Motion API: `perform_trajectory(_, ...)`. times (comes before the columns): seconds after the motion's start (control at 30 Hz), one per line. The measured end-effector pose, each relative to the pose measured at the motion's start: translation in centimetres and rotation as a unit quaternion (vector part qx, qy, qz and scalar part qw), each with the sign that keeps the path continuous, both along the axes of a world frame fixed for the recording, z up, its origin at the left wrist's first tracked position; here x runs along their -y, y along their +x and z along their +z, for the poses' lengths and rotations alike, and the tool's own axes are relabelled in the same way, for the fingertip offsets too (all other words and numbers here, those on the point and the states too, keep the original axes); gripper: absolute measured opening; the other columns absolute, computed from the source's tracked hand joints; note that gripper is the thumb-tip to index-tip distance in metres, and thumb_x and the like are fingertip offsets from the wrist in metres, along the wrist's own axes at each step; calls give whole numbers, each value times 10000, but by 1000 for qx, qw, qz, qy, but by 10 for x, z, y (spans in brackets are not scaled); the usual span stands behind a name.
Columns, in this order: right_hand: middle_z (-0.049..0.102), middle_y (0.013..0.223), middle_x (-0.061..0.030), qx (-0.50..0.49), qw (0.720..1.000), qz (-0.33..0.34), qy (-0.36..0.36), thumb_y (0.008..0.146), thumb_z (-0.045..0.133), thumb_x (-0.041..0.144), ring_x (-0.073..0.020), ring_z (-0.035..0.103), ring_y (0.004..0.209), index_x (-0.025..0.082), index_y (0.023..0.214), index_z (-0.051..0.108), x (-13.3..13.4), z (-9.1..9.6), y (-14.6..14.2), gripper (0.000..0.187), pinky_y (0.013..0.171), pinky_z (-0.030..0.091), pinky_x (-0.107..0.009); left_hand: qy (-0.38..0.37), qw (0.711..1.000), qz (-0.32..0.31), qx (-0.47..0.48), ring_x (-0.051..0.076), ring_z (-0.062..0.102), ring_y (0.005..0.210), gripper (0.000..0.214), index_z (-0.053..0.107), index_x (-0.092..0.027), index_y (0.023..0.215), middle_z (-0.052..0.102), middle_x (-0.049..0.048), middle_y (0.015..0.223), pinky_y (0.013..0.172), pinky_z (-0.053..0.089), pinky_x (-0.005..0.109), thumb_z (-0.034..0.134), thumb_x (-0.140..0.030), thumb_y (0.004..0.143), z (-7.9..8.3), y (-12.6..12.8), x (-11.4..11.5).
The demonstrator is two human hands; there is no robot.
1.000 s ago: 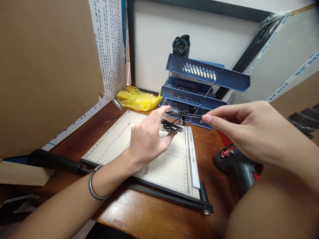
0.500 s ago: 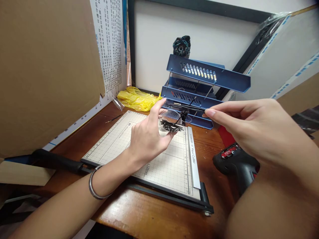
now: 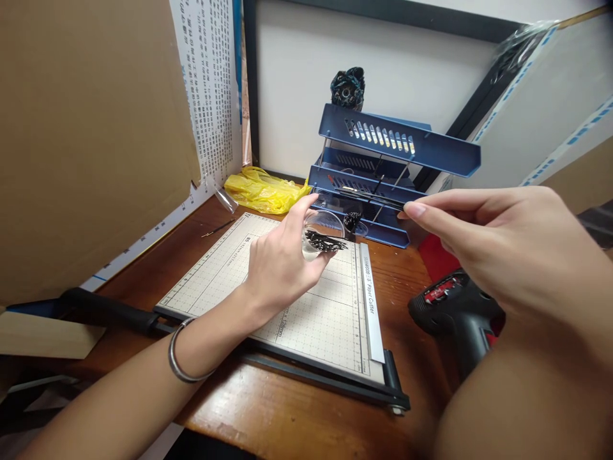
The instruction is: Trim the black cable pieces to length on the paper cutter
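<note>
My left hand (image 3: pixel 280 265) is closed round a small clear plastic bag (image 3: pixel 320 236) holding several thin black cable ties; it hovers over the far side of the paper cutter (image 3: pixel 306 313). My right hand (image 3: pixel 498 246) pinches one end of a thin black cable tie (image 3: pixel 371 199) between thumb and forefinger. The tie stretches left toward the bag and lies in front of the blue trays. A metal bangle (image 3: pixel 182 358) circles my left wrist.
A blue three-tier letter tray (image 3: pixel 397 144) stands at the back of the wooden desk (image 3: pixel 287 418). A yellow plastic bag (image 3: pixel 263 190) lies left of it. A black and red power tool (image 3: pixel 454 313) rests at right. Cardboard sheets (image 3: pixel 90 134) lean at left.
My right hand has drawn the black tie up and to the right, away from the bag. My left hand has tilted the bag slightly and stayed over the cutter.
</note>
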State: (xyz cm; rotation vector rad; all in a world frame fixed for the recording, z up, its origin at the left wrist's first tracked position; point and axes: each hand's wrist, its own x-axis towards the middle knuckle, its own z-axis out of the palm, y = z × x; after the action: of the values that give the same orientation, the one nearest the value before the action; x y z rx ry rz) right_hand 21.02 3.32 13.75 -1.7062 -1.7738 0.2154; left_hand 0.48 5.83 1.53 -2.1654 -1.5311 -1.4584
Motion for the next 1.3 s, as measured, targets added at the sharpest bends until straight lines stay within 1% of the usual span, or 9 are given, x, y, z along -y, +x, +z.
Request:
perform_trajectory(0.17, 682, 666, -40, 14, 1000, -19, 6, 797, 643, 491, -95, 395, 465, 215, 789, 806, 2, 0, 7, 321, 426, 287, -254, 6, 999, 29, -30, 268, 753, 1004, 791, 409, -234, 1466, 736, 71, 1256, 684, 594, 319, 806, -349, 792, 1, -4, -3)
perform_trajectory(0.3, 691, 689, -50, 21, 999, -15, -26, 805, 650, 469, -113, 426, 495, 213, 824, 819, -4, -4, 8, 307, 446, 320, -265, 17, 995, 79, -54, 246, 765, 797, 751, 455, -255, 1424, 759, 60, 1202, 637, 581, 331, 815, -359, 774, 6, -13, -9)
perform_trajectory(0.37, 683, 687, -50, 32, 999, 7, -41, 810, 658, 467, -124, 454, 515, 208, 833, 818, -9, -9, 7, 306, 464, 340, -271, 37, 994, 94, -50, 249, 764, 772, 728, 478, -270, 1392, 769, 48, 1180, 628, 580, 340, 829, -341, 758, 9, -19, -13)
perform_trajectory(0.47, 693, 721, -37, 39, 995, 62, -63, 836, 641, 450, -133, 492, 569, 206, 831, 812, -21, -19, 3, 297, 521, 378, -279, 63, 992, 106, -39, 267, 768, 854, 695, 492, -277, 1365, 773, 29, 1167, 640, 589, 343, 826, -347, 760, 11, -26, -18)
perform_trajectory(0.6, 727, 796, -28, 29, 983, 135, -123, 861, 628, 451, -150, 560, 674, 189, 819, 804, -40, -36, -5, 319, 644, 442, -290, 57, 990, 125, -31, 265, 762, 876, 701, 500, -276, 1362, 770, 19, 1162, 659, 596, 336, 829, -373, 750, 14, -32, -21)
perform_trajectory(0.83, 787, 963, -43, 7, 966, 191, -174, 856, 626, 402, -181, 664, 863, 177, 884, 807, -58, -56, -16, 291, 820, 480, -286, 81, 990, 115, 2, 252, 745, 873, 614, 492, -313, 1354, 761, 31, 1158, 722, 608, 363, 781, -422, 823, 18, -41, -23)
perform_trajectory(0.97, 780, 975, -53, 24, 961, 199, -189, 864, 590, 413, -199, 657, 877, 168, 899, 799, -62, -61, -13, 324, 813, 470, -298, 64, 992, 112, 10, 269, 741, 932, 622, 479, -297, 1374, 749, 43, 1182, 779, 607, 383, 760, -450, 840, 19, -43, -22)
perform_trajectory(1.13, 717, 834, -28, 73, 948, 188, -247, 835, 598, 497, -167, 553, 732, 177, 870, 787, -76, -73, 3, 373, 718, 432, -305, -18, 991, 135, -7, 297, 730, 1023, 650, 435, -329, 1413, 716, 25, 1284, 827, 604, 418, 734, -447, 848, 24, -39, -16)
perform_trajectory(1.3, 693, 799, -11, 106, 930, 193, -294, 810, 624, 453, -171, 553, 756, 197, 810, 780, -83, -81, 10, 300, 742, 435, -292, -48, 989, 140, -17, 307, 723, 1056, 677, 416, -331, 1434, 702, 18, 1319, 829, 604, 436, 730, -414, 840, 27, -36, -12)
